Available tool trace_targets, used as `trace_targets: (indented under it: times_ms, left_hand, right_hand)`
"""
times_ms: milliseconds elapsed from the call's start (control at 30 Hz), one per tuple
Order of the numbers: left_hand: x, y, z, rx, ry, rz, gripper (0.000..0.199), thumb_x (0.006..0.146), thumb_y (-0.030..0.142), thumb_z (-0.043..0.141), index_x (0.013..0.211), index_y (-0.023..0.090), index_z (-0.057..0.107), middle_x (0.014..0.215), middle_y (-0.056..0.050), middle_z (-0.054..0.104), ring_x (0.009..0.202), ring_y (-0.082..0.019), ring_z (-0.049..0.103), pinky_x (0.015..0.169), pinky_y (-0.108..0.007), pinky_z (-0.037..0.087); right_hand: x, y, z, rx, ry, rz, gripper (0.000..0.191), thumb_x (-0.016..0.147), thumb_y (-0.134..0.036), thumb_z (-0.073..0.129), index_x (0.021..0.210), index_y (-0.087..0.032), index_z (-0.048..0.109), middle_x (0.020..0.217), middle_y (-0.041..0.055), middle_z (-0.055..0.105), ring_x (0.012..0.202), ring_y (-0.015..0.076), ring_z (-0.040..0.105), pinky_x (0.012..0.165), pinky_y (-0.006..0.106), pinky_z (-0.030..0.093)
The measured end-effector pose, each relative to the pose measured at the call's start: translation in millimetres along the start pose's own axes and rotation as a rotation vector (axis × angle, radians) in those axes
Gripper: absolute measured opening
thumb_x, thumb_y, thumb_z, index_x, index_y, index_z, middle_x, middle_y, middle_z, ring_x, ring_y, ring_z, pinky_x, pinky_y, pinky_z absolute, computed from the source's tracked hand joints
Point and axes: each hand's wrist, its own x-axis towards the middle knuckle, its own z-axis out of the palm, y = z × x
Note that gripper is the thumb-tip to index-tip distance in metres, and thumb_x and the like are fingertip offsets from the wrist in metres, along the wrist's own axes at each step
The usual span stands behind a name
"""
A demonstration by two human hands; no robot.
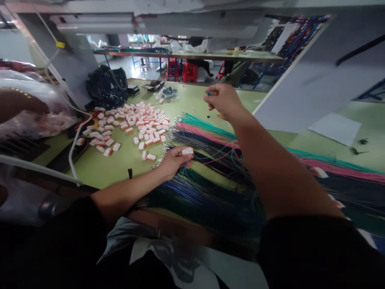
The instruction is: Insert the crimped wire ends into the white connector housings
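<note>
While the left hand (174, 161) pinches a white connector (187, 151), the right hand (224, 101) is raised

Nearest: blue wires (182, 188) lie on the green tabletop (116, 172), just nearer than the left hand. Left hand: connector gripped between thumb and fingers, thin wires (184, 170) hanging from it. Pink wires (207, 135) and green wires (207, 125) run rightward from beyond the left hand, under the right forearm. Loose white-and-orange connectors (144, 116) spread beyond the left hand, left of the right. Right hand: above the tabletop, fingers bent inward; blue speck (209, 93) at fingertips, too small to tell whether held. Well past both hands: red stools (190, 72).
</note>
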Motion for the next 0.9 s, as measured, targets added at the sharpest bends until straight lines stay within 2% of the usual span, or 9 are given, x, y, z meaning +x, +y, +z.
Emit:
trace_targets:
  times_ms: [100,167,267,367,467,600,900]
  left_hand:
    - [-5.0,1.3,-1.1,0.183,-0.045,0.095,0.017,0.068,0.001,0.064,0.074,0.016,0.066,0.055,0.005,0.060,0.043,-0.007,0.049,0.049,-0.020,0.039]
    - [-8.6,2.3,-2.2,0.348,-0.097,0.159,0.019,0.069,0.002,0.063,0.080,0.018,0.067,0.067,0.003,0.066,0.049,-0.009,0.053,0.054,-0.021,0.042]
    - [-12.6,3.8,-4.6,0.643,-0.187,0.288,0.018,0.073,0.010,0.062,0.088,0.018,0.068,0.091,-0.002,0.070,0.077,-0.015,0.063,0.075,-0.026,0.048]
    - [-14.3,4.8,-7.5,0.859,-0.274,0.398,0.018,0.079,0.017,0.058,0.096,0.017,0.064,0.104,-0.006,0.068,0.099,-0.019,0.061,0.090,-0.031,0.045]
    - [-14.9,5.3,-9.8,0.961,-0.356,0.463,0.022,0.083,0.024,0.054,0.103,0.016,0.060,0.106,-0.007,0.067,0.099,-0.019,0.061,0.089,-0.031,0.046]
    - [-14.4,4.7,-10.7,1.002,-0.400,0.523,0.023,0.086,0.029,0.050,0.103,0.016,0.059,0.107,-0.008,0.067,0.100,-0.019,0.061,0.089,-0.031,0.047]
    - [-10.6,-0.5,-13.6,1.009,-0.426,0.593,0.021,0.087,0.028,0.048,0.098,0.015,0.060,0.102,-0.009,0.068,0.097,-0.018,0.063,0.087,-0.031,0.048]
  right_hand:
    - [-55.2,-15.0,-12.9,0.185,-0.064,-0.054,0.022,0.083,-0.031,0.054,0.096,-0.016,0.063,0.067,-0.0006,0.056,0.056,0.0089,0.051,0.056,0.026,0.046]
    - [-94.2,-15.4,-17.7,0.295,-0.133,-0.059,0.019,0.080,-0.032,0.057,0.092,-0.018,0.064,0.067,-0.0019,0.057,0.056,0.0086,0.051,0.057,0.026,0.047]
    - [-142.0,-4.7,-16.6,0.526,-0.178,-0.009,0.016,0.076,-0.033,0.062,0.084,-0.020,0.065,0.065,-0.0027,0.059,0.058,0.0094,0.055,0.061,0.027,0.050]
    - [-172.2,7.5,-8.6,0.698,-0.110,0.069,0.013,0.073,-0.032,0.065,0.080,-0.021,0.065,0.071,-0.0023,0.063,0.063,0.0108,0.059,0.067,0.029,0.051]
    - [-188.4,13.0,1.2,0.673,-0.009,0.042,0.013,0.071,-0.030,0.067,0.081,-0.022,0.065,0.080,-0.0014,0.067,0.069,0.0124,0.061,0.071,0.030,0.051]
    - [-196.8,13.6,10.0,0.498,0.086,-0.059,0.011,0.075,-0.029,0.065,0.084,-0.022,0.065,0.084,0.0001,0.069,0.074,0.0147,0.062,0.071,0.030,0.049]
    - [-200.8,16.2,8.5,0.256,0.066,-0.195,0.008,0.081,-0.024,0.058,0.086,-0.021,0.063,0.083,0.0005,0.069,0.066,0.0124,0.058,0.063,0.026,0.044]
